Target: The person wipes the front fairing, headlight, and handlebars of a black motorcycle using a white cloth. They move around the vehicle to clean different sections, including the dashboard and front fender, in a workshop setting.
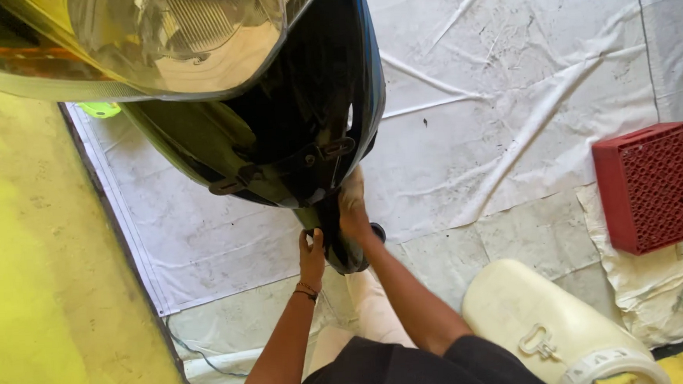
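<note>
Two hands on black fender | left hand pinching its edge | right hand gripping its side

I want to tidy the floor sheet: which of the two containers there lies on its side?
The cream plastic drum near the person's right arm lies on its side. The red crate, farther off, sits flat on the white sheet.

Glossy black motorcycle front fairing with clear headlight lens at top, raised above white floor sheet. Narrow lower tip points down toward person. Black brackets and bolts visible on underside. Both hands touching tip.
</note>
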